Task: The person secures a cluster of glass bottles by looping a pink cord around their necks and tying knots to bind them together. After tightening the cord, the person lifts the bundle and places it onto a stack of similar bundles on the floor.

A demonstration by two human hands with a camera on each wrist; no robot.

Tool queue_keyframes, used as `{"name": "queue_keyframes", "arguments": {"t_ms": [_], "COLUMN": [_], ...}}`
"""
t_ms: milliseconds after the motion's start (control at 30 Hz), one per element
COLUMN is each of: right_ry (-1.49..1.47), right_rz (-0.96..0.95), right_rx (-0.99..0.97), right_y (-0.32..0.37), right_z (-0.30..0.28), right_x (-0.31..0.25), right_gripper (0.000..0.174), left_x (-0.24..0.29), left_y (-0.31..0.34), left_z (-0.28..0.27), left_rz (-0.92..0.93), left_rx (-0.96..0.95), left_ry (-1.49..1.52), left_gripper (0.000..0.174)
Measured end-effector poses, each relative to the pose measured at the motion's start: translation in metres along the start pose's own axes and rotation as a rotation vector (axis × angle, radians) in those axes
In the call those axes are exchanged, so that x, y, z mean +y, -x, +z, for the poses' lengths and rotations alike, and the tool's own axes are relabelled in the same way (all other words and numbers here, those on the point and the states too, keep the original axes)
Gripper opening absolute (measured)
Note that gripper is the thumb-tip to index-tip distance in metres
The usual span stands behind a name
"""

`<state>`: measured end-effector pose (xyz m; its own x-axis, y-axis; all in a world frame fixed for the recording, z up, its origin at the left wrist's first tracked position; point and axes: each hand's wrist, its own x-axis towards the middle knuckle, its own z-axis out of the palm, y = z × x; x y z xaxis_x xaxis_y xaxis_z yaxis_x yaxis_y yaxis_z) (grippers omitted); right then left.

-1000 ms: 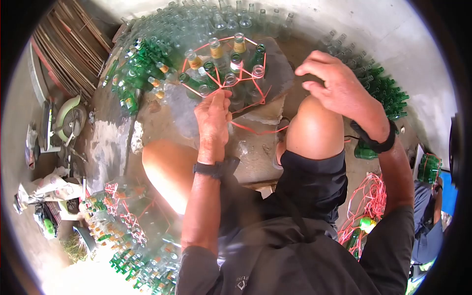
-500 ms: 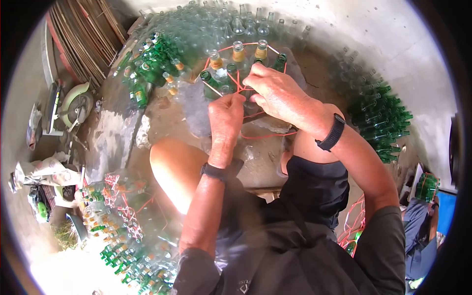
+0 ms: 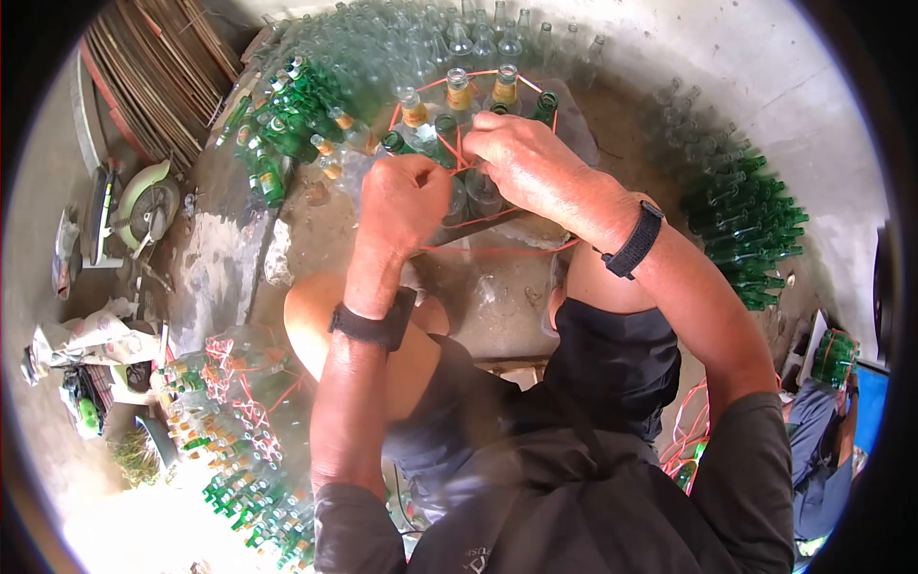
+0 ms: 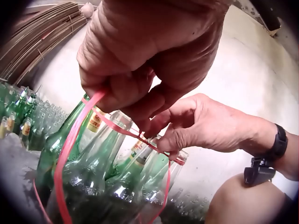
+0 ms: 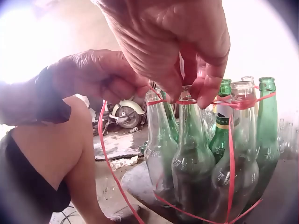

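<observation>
A cluster of upright glass bottles [image 5: 189, 161], green and clear, stands on a grey slab, with red plastic ribbon [image 5: 232, 172] looped round the necks. The left hand [image 3: 402, 210] is curled at the near left side of the cluster; in the left wrist view it grips the ribbon [image 4: 70, 144], which hangs down in a loop. Over the near bottle necks is the right hand [image 3: 540, 172]; in the left wrist view its thumb and fingers [image 4: 170, 140] pinch the ribbon beside a clear bottle's mouth. The fingertips of the two hands are close together.
Many loose bottles stand behind the slab, and green ones [image 3: 751, 230] at the right. More bottles lie at the left and lower left. Red ribbon [image 3: 684, 430] is heaped by the right thigh. Another person sits at the far right.
The right hand has come in from the right to the bottle necks. Most recently the left hand has moved left and turned, drawing the ribbon with it.
</observation>
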<state>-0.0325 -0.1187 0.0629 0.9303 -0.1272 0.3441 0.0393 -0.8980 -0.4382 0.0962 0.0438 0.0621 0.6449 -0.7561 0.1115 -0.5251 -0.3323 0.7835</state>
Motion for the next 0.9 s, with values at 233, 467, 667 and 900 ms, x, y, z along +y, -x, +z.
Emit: {"name": "queue_keyframes", "arguments": {"t_ms": [233, 467, 667, 900], "right_ry": [0.0, -0.01, -0.012, -0.018], "right_rz": [-0.018, 0.002, -0.016, 0.006], "right_rx": [0.017, -0.053, -0.048, -0.086], "right_y": [0.0, -0.001, 0.0, -0.001], "right_z": [0.0, -0.005, -0.008, -0.01], "right_x": [0.001, 0.0, 0.001, -0.002], "right_gripper": [0.013, 0.016, 0.018, 0.018], "left_x": [0.001, -0.007, -0.022, -0.026], "left_y": [-0.029, -0.044, -0.046, -0.029], "left_z": [-0.015, -0.016, -0.012, -0.012], "left_rz": [0.065, 0.063, 0.068, 0.056], "left_rx": [-0.1, -0.104, -0.065, 0.006], "left_ry": [-0.058, -0.084, -0.139, -0.245], "left_gripper": [0.015, 0.015, 0.012, 0.011]}}
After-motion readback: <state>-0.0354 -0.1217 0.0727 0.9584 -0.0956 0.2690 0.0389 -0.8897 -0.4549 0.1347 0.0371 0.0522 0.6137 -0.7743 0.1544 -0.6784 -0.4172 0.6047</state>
